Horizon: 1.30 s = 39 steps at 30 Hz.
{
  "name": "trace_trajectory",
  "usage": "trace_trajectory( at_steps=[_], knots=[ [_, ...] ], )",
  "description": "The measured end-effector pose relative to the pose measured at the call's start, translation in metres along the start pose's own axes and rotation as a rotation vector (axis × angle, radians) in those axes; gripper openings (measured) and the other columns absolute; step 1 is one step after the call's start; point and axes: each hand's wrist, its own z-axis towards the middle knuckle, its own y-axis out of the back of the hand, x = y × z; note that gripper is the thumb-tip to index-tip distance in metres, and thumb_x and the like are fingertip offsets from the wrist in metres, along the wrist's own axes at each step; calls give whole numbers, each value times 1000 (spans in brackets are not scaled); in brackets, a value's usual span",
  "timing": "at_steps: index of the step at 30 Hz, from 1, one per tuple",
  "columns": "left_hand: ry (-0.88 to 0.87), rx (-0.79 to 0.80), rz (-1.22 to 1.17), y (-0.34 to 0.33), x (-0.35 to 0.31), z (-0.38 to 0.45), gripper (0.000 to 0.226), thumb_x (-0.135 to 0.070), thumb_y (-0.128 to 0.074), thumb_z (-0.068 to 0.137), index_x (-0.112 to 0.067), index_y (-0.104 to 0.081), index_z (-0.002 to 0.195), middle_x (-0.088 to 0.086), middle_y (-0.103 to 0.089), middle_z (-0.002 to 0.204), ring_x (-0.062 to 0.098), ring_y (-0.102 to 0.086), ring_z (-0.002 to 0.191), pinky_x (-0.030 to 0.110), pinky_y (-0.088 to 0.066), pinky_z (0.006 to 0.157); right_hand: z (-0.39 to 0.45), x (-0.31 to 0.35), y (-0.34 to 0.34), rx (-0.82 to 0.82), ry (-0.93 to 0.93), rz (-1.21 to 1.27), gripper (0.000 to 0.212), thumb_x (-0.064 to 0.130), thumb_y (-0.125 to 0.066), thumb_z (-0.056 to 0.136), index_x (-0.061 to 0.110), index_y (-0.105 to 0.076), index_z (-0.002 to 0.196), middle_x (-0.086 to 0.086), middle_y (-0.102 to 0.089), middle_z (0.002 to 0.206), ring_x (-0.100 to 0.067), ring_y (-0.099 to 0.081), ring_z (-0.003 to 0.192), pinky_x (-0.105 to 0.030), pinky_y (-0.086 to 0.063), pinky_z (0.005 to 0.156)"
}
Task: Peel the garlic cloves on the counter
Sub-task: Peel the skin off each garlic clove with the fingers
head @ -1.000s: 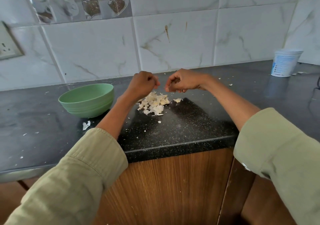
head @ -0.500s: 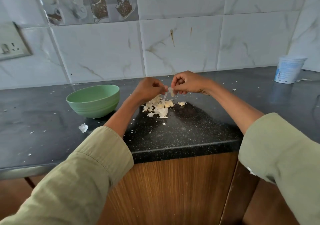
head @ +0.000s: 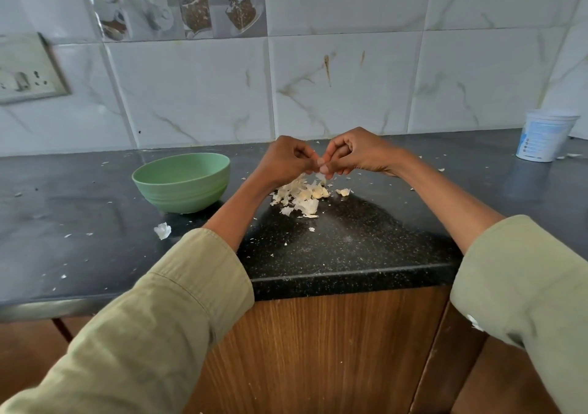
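Left hand [head: 286, 162] is curled, its fingertips pinching one side of a garlic clove [head: 320, 176] held above the worktop [head: 366, 241]; right hand [head: 356, 155], at 3 o'clock from it, pinches the other side. The clove is mostly hidden between the fingers. Judged as handling: light, firm, small, with thin papery skin that tears easily and may cling; the bared surface is likely slick. Best hold is at the clove's ends, lifting skin from the tip. Below, at 6 o'clock from the hands, lies a pile of peels and cloves [head: 302, 197]. A green bowl [head: 181, 181] stands at 9 o'clock from the pile.
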Motion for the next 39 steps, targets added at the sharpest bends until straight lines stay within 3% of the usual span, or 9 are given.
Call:
trace_trajectory(
  at_steps=[5,10,14,18,23,27,31,35,39],
  knots=[
    [14,38,27,-2,-2,1,16,-21,-74,98,-5,-74,96,6,-77,87,12,-74,82,21,-59,77,1,1,1,-27,20,60,36,22,-87,84,-3,-72,106,-12,-80,91,-13,-73,82,-21,-58,73],
    [41,57,-31,-1,-7,0,27,-18,-60,107,6,-74,108,6,-75,91,8,-71,80,10,-52,65,2,-1,5,3,16,224,38,11,-81,88,-12,-64,114,-21,-78,101,-18,-73,90,-21,-58,75],
    [90,56,-187,0,-11,-3,28,-14,-54,109,7,-73,112,6,-72,87,4,-68,72,9,-46,55,2,0,7,51,13,377,26,7,-78,88,-4,-67,109,-27,-75,109,-22,-73,100,-21,-58,77],
    [130,93,-270,2,-8,-1,25,-22,-56,109,-10,-75,97,2,-75,86,-4,-67,66,23,-36,63,1,1,9,70,-9,406,26,2,-77,87,0,-67,111,-23,-75,109,-21,-73,101,-22,-60,80],
    [116,56,-181,-1,-10,-3,30,-20,-56,109,-9,-72,88,4,-72,84,5,-64,72,12,-46,62,1,-3,8,60,-37,252,34,-1,-81,85,1,-69,116,-15,-77,100,-18,-74,91,-25,-61,77],
    [91,38,-45,-4,-3,0,29,-19,-56,109,5,-72,103,10,-71,91,11,-64,79,14,-51,71,-1,-3,4,40,-73,-5,37,28,-87,84,8,-73,112,-6,-80,99,-11,-71,85,-24,-58,71],
    [47,50,36,-5,-2,2,21,-16,-60,107,-12,-71,90,3,-73,86,14,-67,82,23,-53,75,1,-1,1,-68,-32,-39,42,48,-80,89,10,-75,104,-4,-79,90,-6,-64,72,-18,-49,61],
    [6,45,88,-4,-1,2,16,-9,-64,104,-8,-73,91,3,-74,84,9,-67,78,14,-52,69,2,-2,0,-26,-26,-26,30,27,-86,85,8,-76,106,-4,-76,89,-5,-62,74,-22,-48,65],
    [-31,33,90,-4,1,1,17,-12,-66,103,-10,-77,90,9,-79,89,10,-68,80,21,-54,76,4,-2,-2,15,-20,-58,17,18,-82,89,11,-77,104,-4,-78,91,-5,-64,76,-22,-50,68]
  ],
)
